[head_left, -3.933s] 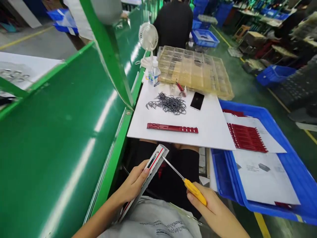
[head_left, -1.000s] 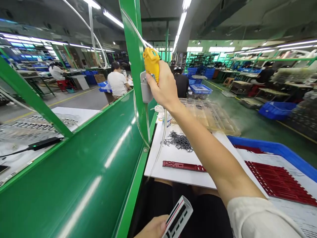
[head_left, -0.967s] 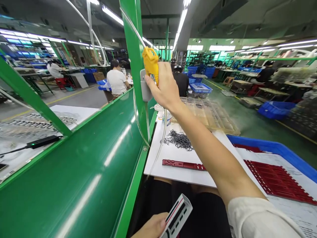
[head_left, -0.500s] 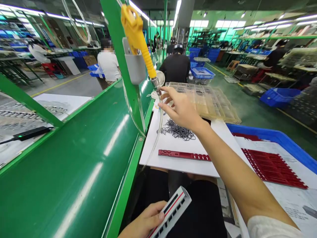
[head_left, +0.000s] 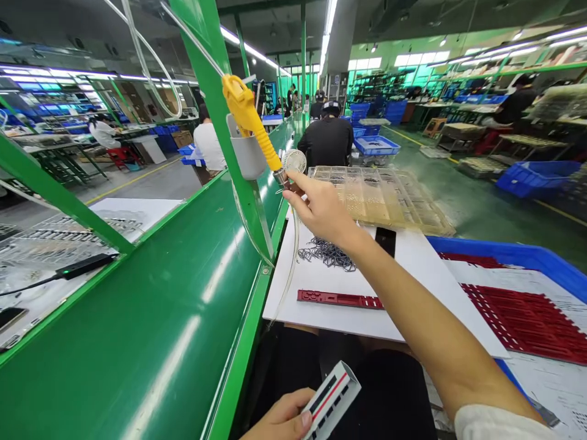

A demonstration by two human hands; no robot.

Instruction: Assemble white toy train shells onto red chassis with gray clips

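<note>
My left hand (head_left: 287,420) is wrapped around a white rectangular tube (head_left: 337,391) with dark windows and a red stripe, held low over my lap; it looks like a toy train car shell. Up ahead, the fingers of my right hand (head_left: 321,205) are closed on the metal tip of a yellow air gun (head_left: 252,119). The gun rests at a slant in a grey holder (head_left: 248,157) on the green post, its nozzle pointing down toward me. Below my right wrist lie a pile of dark grey thin parts (head_left: 328,253) and a long red strip (head_left: 332,298).
A green conveyor belt (head_left: 151,318) runs along my left. On the white board (head_left: 293,311) sit a clear compartment box (head_left: 389,201) and a black phone (head_left: 386,240). To the right, a blue bin (head_left: 541,253) holds red strips (head_left: 527,318). A co-worker (head_left: 326,137) sits ahead.
My right hand has closed its thumb and finger on the air gun's tip, where they were apart before. My left hand still holds the white tube. The view has shifted slightly.
</note>
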